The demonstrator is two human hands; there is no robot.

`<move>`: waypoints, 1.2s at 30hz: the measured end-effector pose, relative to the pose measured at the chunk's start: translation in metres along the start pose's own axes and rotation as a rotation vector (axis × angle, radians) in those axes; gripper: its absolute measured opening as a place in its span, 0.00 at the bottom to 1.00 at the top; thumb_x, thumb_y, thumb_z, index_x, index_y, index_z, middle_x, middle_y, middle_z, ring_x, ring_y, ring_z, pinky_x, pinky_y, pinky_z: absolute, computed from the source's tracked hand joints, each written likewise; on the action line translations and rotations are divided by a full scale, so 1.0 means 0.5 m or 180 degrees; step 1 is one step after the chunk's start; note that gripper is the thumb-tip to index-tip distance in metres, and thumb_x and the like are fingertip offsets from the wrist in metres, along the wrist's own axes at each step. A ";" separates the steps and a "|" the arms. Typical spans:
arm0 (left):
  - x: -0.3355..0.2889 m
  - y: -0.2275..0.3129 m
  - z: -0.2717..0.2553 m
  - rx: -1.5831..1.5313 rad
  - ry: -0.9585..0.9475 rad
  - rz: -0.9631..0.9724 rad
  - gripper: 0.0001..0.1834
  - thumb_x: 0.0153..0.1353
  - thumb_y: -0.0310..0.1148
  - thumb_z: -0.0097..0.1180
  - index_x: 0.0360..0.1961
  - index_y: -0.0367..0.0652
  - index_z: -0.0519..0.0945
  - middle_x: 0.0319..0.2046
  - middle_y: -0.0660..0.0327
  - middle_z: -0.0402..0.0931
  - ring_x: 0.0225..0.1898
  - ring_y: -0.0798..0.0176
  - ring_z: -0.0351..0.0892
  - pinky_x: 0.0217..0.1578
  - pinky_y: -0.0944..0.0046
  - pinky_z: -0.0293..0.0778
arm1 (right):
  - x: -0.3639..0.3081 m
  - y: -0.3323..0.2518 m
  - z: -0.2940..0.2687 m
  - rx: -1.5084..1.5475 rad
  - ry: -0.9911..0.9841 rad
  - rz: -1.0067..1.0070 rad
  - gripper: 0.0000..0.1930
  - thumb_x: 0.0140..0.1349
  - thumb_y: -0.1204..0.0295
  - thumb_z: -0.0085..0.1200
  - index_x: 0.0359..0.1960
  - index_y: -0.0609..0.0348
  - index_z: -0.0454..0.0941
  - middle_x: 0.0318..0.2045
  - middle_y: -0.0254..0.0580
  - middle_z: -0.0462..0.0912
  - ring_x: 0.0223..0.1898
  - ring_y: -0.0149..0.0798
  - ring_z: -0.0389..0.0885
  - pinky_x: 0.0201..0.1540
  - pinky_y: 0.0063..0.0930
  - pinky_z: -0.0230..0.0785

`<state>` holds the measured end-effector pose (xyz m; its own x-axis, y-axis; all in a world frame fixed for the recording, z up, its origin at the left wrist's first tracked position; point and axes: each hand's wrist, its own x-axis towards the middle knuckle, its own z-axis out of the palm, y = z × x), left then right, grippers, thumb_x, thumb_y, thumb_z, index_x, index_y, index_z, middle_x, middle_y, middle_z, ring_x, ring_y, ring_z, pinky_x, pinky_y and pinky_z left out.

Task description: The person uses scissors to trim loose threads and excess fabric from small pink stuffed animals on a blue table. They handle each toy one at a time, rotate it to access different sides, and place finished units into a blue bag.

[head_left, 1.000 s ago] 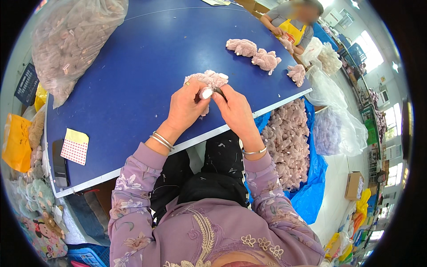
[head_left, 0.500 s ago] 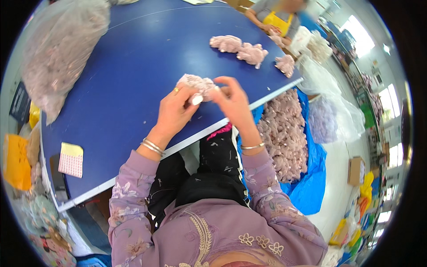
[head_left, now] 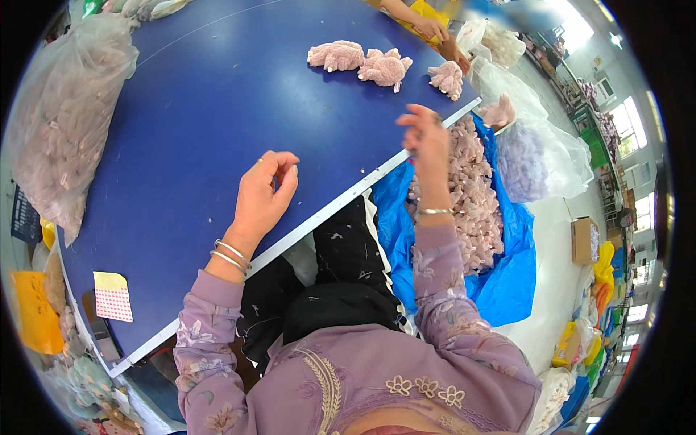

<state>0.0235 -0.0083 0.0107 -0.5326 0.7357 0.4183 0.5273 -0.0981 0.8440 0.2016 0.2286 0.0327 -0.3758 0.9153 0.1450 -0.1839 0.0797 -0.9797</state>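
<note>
Over the blue tabletop (head_left: 217, 109), my left hand (head_left: 262, 194) is loosely curved, with a gap between thumb and index finger and nothing in it. My right hand (head_left: 429, 145), slightly blurred, is above the table's front edge beside the blue bag, its fingers loosely bent and apart, holding nothing. A pink plush piece (head_left: 498, 112), blurred, shows beyond the right hand at the far edge of the blue bag; whether it rests on anything I cannot tell. Two pink plush animals (head_left: 384, 68) lie touching at the far side of the table, and a third (head_left: 446, 78) is near its right corner.
The blue bag (head_left: 518, 272) stands right of the table, full of pink plush pieces (head_left: 475, 196). A large clear bag (head_left: 72, 109) of plush leans at the left. A sticker sheet (head_left: 112, 296) lies near the left corner. Another person's hand (head_left: 431, 29) is at the far edge.
The plush piece held between both hands has left them. My right hand has moved right toward the blue bag, and the hands are farther apart. The blurred plush piece appears beyond the bag.
</note>
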 end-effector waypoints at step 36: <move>0.053 -0.063 -0.057 -0.1454 0.0692 -0.1321 0.23 0.57 0.29 0.58 0.53 0.37 0.66 0.41 0.58 0.75 0.40 0.69 0.78 0.40 0.69 0.76 | 0.002 0.052 0.262 0.0700 -0.0918 -0.0007 0.10 0.65 0.69 0.54 0.28 0.62 0.74 0.17 0.25 0.66 0.16 0.18 0.59 0.18 0.14 0.51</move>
<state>-0.0260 -0.0048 0.0047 -0.7784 0.6262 0.0449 -0.0597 -0.1450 0.9876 0.0772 0.1800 0.0254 -0.6102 0.7637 0.2109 -0.3643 -0.0340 -0.9307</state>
